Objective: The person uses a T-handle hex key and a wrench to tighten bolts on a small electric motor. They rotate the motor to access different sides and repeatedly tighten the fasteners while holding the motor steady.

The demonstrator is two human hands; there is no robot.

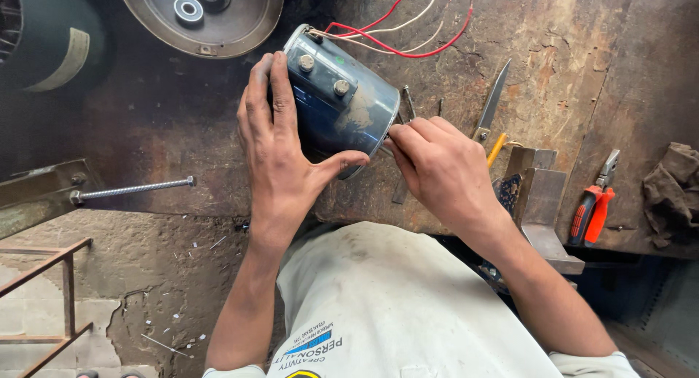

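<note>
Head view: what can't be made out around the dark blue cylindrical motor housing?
- Dark blue cylindrical motor housing: its open near end is hidden by both hands.
- Right hand: whatever its fingertips pinch at the rim is covered.
- Red and white wires: cut off by the top edge.

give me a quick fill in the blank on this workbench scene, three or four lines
1. The left hand grips a dark ____ motor housing lying on its side on the workbench.
2. Red and white ____ come out of the housing's far end.
3. The right hand works at the housing's ____ rim.
4. Pliers with ____ handles lie at the bench's right edge.

Missing words: blue; wires; near; red
</note>
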